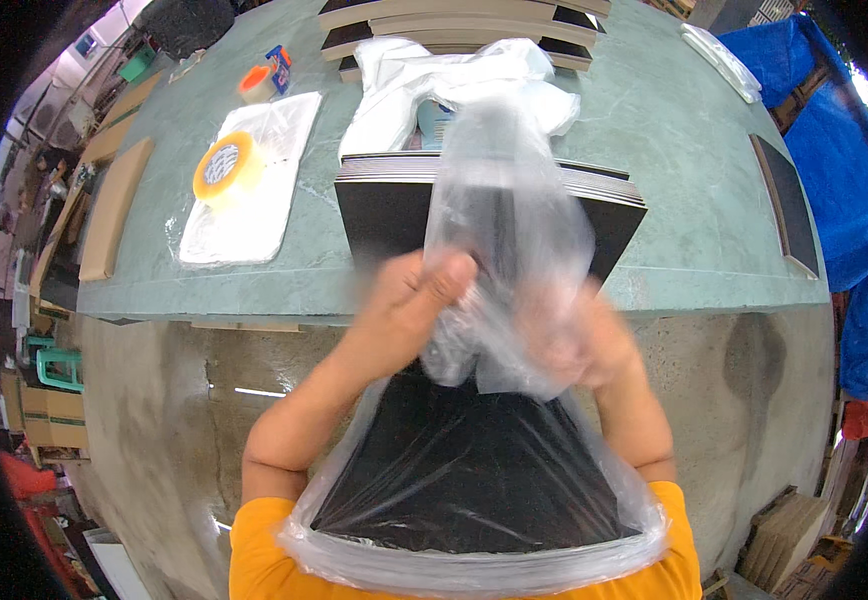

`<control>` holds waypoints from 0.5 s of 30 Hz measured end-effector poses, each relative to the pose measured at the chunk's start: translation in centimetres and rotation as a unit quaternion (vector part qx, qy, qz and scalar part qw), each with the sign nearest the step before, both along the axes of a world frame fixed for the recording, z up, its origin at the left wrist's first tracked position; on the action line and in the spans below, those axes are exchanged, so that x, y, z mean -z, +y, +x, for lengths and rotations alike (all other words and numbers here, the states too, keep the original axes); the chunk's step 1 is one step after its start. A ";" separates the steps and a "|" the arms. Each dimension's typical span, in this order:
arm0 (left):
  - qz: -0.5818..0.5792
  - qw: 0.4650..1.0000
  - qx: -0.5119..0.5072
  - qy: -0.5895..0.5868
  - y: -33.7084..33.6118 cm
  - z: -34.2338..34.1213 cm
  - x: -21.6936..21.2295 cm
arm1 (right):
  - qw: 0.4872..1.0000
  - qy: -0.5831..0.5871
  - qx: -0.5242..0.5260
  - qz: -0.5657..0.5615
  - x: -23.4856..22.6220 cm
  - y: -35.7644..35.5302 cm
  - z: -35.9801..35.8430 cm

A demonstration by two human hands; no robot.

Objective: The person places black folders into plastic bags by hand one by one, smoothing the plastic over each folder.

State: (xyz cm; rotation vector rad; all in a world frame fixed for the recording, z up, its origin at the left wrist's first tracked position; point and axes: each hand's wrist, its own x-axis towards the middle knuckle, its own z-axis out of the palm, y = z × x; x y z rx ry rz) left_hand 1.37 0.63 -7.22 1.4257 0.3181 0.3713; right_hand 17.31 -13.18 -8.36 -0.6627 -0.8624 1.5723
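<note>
My left hand (416,300) is closed on the gathered open end of a clear plastic bag (509,200), thumb uppermost. On the other side of the same plastic, my right hand (579,335) is blurred and partly behind the film, its fingers curled on the bag. Inside the bag's lower part, a flat black panel (464,470) leans between the table edge and my body. Just beyond my hands, a stack of black panels with pale edges (384,205) stands at the table's near edge, partly hidden by the plastic.
On the green table (684,220) are white plastic bags (394,75), a tape roll (224,168) on flat white plastic (254,225), a tape dispenser (266,78) and stacked boards (454,25). A dark panel (784,205) lies right, a brown board (116,210) left. Blue tarpaulin (834,160) hangs beyond.
</note>
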 end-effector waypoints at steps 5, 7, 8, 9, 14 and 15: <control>0.036 0.975 0.219 -0.001 1.4 -1.2 -1.7 | 0.962 -0.260 -0.058 0.053 1.1 -1.7 -1.4; 0.087 0.931 0.354 0.012 2.3 -1.6 -0.6 | 0.960 -0.224 -0.154 0.068 1.0 -1.5 0.1; 0.112 0.901 0.418 0.021 2.6 -1.9 -0.2 | 0.940 -0.210 -0.253 0.088 0.3 -0.5 0.8; 0.013 0.915 0.403 -0.023 2.9 -2.1 -0.8 | 0.916 -0.199 -0.333 0.100 -0.7 -0.2 1.6; 0.193 0.825 0.528 0.054 0.8 -2.1 -3.7 | 0.575 -0.772 -0.269 0.039 1.1 -5.2 1.1; 0.317 0.757 0.562 0.107 0.0 -2.5 -3.9 | 0.529 -0.805 -0.267 0.023 0.9 -5.9 1.2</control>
